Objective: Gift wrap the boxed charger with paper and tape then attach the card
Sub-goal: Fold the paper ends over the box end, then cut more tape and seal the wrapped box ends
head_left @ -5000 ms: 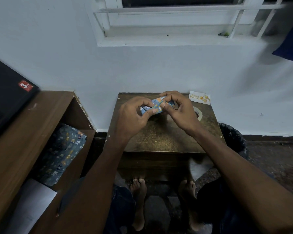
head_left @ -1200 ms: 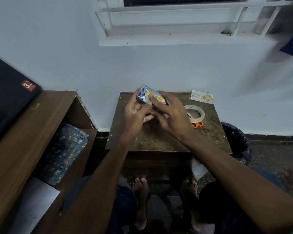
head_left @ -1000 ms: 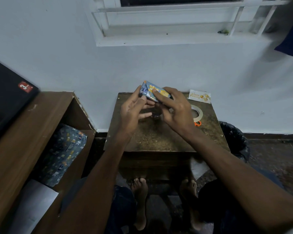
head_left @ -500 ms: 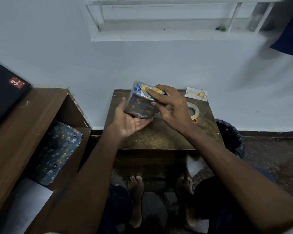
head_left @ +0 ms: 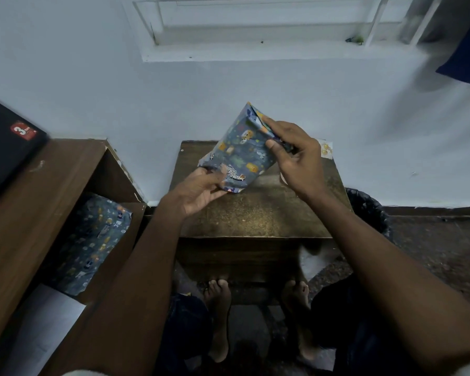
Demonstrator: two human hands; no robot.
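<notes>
Head view, looking down past both forearms. White painted wall (head_left: 228, 104) fills the far side, with a white window sill (head_left: 255, 52) at its top. Dark brown wooden shelf unit (head_left: 38, 202) stands at the left; a black box with a red sticker (head_left: 6, 147) lies on its top, and a roll of blue-grey patterned wrapping paper (head_left: 92, 240) leans inside its open compartment. Small brown wooden desk (head_left: 255, 215) sits against the wall in the middle, and a black bin with a dark liner (head_left: 369, 210) is just beside its right edge.

Held above the desk, not touching it, is the blue-grey gift-wrapped box with small animal and block prints (head_left: 239, 153). Its long axis is tilted, running from lower left, near the person, up to the upper right toward the wall; the broad printed face is turned toward the camera. The upper end shows folded paper flaps that are not lying flat.

Right hand (head_left: 296, 158) has its grip closed on that upper end, thumb and fingers pinching the folded flaps. Left hand (head_left: 198, 191) supports the lower end, fingers curled under the bottom corner and thumb on the front face.

Small white card with yellow print (head_left: 326, 150) lies on the desk's far right corner, partly hidden behind the right hand.
</notes>
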